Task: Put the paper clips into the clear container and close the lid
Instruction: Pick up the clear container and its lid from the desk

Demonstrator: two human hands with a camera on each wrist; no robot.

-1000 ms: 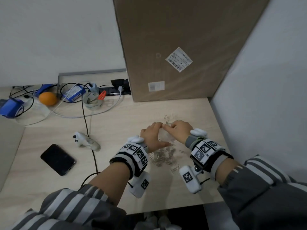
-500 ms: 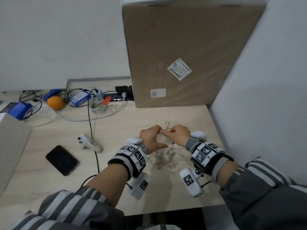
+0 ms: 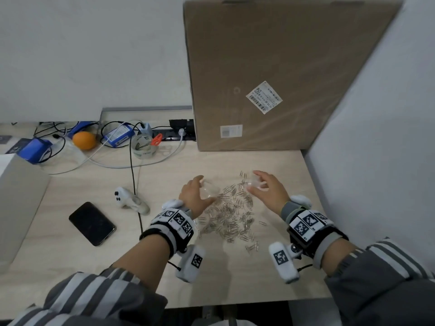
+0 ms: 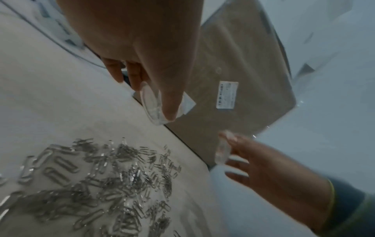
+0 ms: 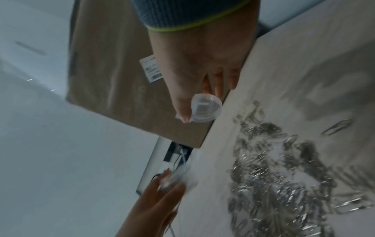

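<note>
Several silver paper clips lie in a loose pile on the wooden desk, between my hands. The clear container is in two round parts, held apart above the pile's far edge. My left hand pinches one clear part between thumb and fingers, seen edge-on as the clear part in the left wrist view. My right hand pinches the other clear part, a shallow round cup in the right wrist view. I cannot tell which part is the lid. Both look empty.
A tall cardboard box stands behind the pile and a wall closes the right side. To the left lie a black phone, a white controller and a black cable. Tape roll, orange and chargers sit far left.
My hands were together on the clear container above the pile. They have drawn apart, left hand leftward and right hand rightward, each with one clear part, so the container is open.
</note>
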